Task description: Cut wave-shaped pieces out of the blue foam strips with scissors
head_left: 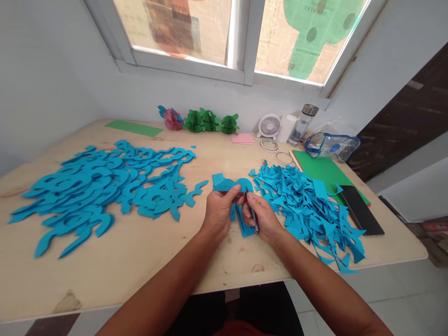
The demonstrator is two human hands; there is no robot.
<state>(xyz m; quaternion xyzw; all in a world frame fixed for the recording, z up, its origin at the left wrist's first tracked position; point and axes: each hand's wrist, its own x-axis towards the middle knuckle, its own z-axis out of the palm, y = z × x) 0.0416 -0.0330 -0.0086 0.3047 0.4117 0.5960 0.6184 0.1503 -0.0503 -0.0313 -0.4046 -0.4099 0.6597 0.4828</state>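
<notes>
Between thumb and fingers, my left hand (220, 208) pinches a blue paper piece (224, 185) with a curved edge. Close beside it, my right hand (263, 217) is closed around a dark pair of scissors (254, 215), whose blades meet the paper near its right end. Under my hands lie blue paper strips (245, 226) on the wooden table (196, 261). To the left spreads a large pile of cut wavy blue shapes (94, 182). Right of my hands is a heap of blue paper scraps (301, 200).
A black phone-like slab (360, 210) and green sheets (322, 170) lie right of the scraps. Along the back stand green paper figures (210, 121), a small white fan (269, 126), a glass bottle (303, 125) and a clear pouch (332, 145). Tape rolls (284, 158) lie nearby.
</notes>
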